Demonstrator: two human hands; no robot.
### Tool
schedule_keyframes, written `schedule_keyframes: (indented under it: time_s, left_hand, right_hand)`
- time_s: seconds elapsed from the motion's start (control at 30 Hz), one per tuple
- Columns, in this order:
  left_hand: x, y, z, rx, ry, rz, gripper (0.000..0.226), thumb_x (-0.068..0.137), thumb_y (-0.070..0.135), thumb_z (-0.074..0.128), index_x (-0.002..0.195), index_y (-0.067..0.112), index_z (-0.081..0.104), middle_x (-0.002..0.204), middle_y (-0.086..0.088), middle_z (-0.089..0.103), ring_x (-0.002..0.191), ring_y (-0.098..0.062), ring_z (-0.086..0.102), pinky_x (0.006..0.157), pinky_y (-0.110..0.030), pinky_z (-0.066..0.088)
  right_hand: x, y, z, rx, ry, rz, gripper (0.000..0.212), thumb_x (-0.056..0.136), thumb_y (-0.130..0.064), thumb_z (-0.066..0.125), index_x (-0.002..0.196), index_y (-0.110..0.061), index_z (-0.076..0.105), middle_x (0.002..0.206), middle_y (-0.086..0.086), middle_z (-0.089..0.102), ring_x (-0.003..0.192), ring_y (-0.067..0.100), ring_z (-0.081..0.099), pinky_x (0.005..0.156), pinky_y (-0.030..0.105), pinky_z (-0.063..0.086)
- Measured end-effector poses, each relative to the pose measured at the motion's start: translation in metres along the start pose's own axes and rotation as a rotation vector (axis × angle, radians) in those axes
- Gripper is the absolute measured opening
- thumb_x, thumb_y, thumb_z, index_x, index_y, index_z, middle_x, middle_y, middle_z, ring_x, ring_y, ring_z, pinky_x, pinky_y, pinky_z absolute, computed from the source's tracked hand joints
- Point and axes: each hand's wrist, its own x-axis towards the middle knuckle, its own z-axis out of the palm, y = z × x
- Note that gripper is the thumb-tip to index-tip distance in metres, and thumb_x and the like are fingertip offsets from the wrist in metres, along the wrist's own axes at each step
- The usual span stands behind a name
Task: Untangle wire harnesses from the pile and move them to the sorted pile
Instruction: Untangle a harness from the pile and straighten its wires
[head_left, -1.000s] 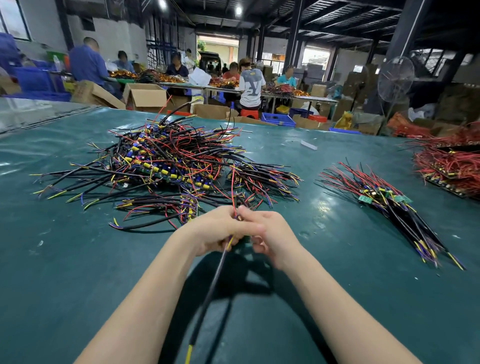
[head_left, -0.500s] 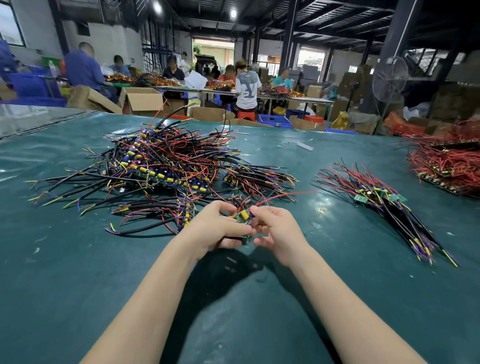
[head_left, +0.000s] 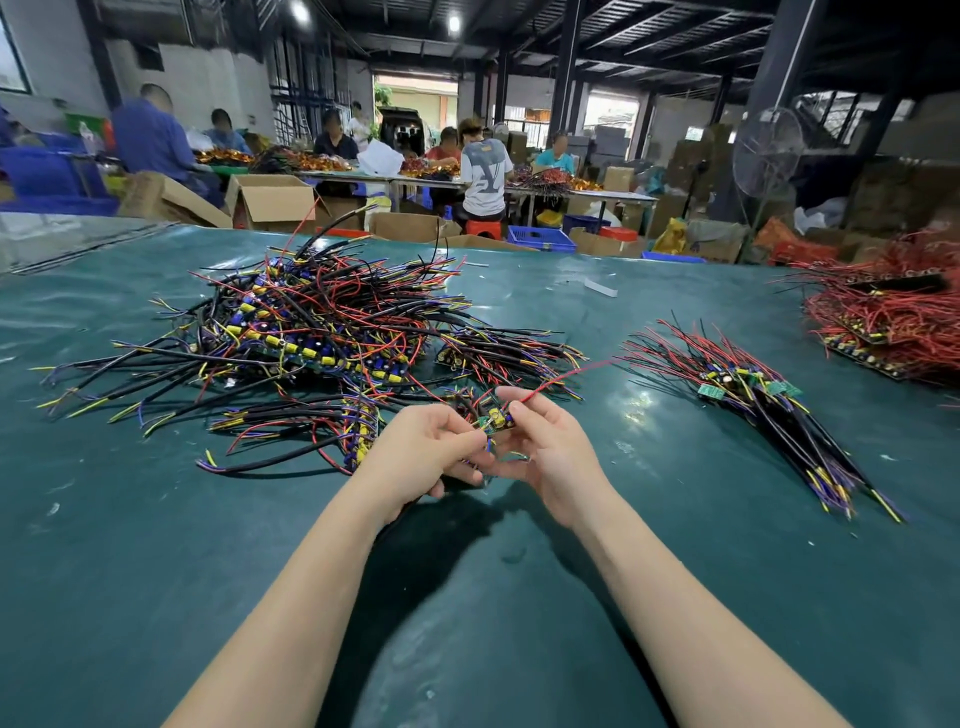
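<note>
wire harness (head_left: 496, 418) | pinched: left hand (head_left: 423, 452), right hand (head_left: 550, 447) | lower wires hidden

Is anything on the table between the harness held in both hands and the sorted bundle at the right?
Nothing visible. The left hand and right hand pinch the green-board wire harness; only bare teal table cover separates it from the aligned sorted bundle.
</note>
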Motion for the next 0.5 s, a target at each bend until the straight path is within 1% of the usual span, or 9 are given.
schedule_keyframes:
  time_s: [0.03,0.1,0.17,0.3,0.37,0.43,0.5]
  left_hand:
    - [0.000,-0.001,0.000,0.015,0.027,0.004,0.016,0.086,0.012,0.061,0.071,0.014,0.057,0.056,0.007,0.068,0.048,0.000,0.061,0.033,-0.012,0.031]
    - [-0.001,-0.002,0.000,0.014,0.057,0.001,0.017,0.082,0.013,0.068,0.065,0.014,0.063,0.047,0.008,0.061,0.044,0.003,0.054,0.035,-0.012,0.035]
    - [-0.001,-0.002,0.001,-0.044,0.044,-0.030,0.018,0.080,0.012,0.070,0.063,0.015,0.066,0.043,0.009,0.056,0.041,0.004,0.049,0.037,-0.011,0.037]
    - [0.000,0.001,-0.002,-0.191,-0.078,-0.133,0.027,0.082,0.006,0.066,0.058,0.017,0.071,0.052,0.007,0.061,0.048,0.002,0.055,0.045,-0.013,0.046]
    - [0.000,0.001,-0.003,-0.255,-0.127,-0.175,0.032,0.083,0.002,0.063,0.057,0.016,0.074,0.054,0.005,0.062,0.048,0.002,0.056,0.045,-0.014,0.048]
    - [0.001,0.000,-0.003,-0.257,-0.124,-0.189,0.033,0.083,0.000,0.063,0.056,0.016,0.074,0.053,0.003,0.060,0.048,-0.001,0.055,0.046,-0.015,0.049]
    - [0.002,-0.003,-0.001,-0.226,-0.088,-0.167,0.029,0.081,-0.001,0.065,0.057,0.014,0.072,0.055,-0.002,0.058,0.052,-0.008,0.052,0.047,-0.016,0.049]
  right_hand:
    - [-0.001,0.000,0.001,-0.056,-0.026,-0.025,0.016,0.096,-0.007,0.043,0.091,-0.014,0.056,0.061,0.001,0.056,0.050,0.010,0.053,0.051,0.024,0.054]
    - [-0.001,0.000,0.003,-0.188,-0.059,-0.084,0.013,0.093,-0.004,0.049,0.088,-0.014,0.056,0.058,-0.002,0.054,0.047,0.005,0.052,0.048,0.018,0.049]
    - [-0.001,-0.001,0.003,-0.248,-0.040,-0.130,0.015,0.090,0.002,0.051,0.084,-0.012,0.055,0.058,0.001,0.052,0.043,0.002,0.051,0.044,0.015,0.044]
    - [0.001,-0.006,-0.003,-0.171,-0.034,-0.136,0.020,0.088,0.007,0.051,0.087,-0.013,0.054,0.056,0.000,0.054,0.042,0.005,0.055,0.042,0.017,0.045]
    - [0.002,-0.007,-0.005,-0.145,-0.067,-0.101,0.021,0.088,0.008,0.049,0.092,-0.014,0.051,0.061,0.004,0.052,0.043,0.005,0.057,0.043,0.017,0.047]
    - [0.002,-0.006,-0.008,-0.137,-0.099,-0.051,0.024,0.089,0.009,0.047,0.097,-0.014,0.049,0.067,0.008,0.050,0.046,0.006,0.058,0.046,0.017,0.049]
    - [0.002,-0.005,-0.009,-0.141,-0.132,-0.009,0.028,0.088,0.012,0.046,0.104,-0.011,0.048,0.071,0.006,0.048,0.049,0.006,0.058,0.051,0.018,0.051]
